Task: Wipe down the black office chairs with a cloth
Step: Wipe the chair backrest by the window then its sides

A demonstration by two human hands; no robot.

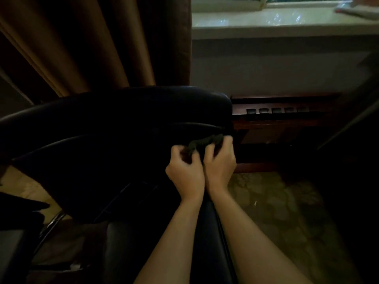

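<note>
A black office chair fills the left and middle of the head view, its padded backrest top curving from left to right. A dark, bunched cloth lies against the right side of the backrest. My left hand grips the cloth's lower left end with curled fingers. My right hand grips its upper right end, touching my left hand at the wrist. Both forearms reach in from the bottom edge. A black armrest runs beneath them.
Brown curtains hang behind the chair. A pale windowsill spans the upper right over a grey wall. A dark wooden cabinet stands right of the chair. Patterned carpet covers the floor at lower right. The room is dim.
</note>
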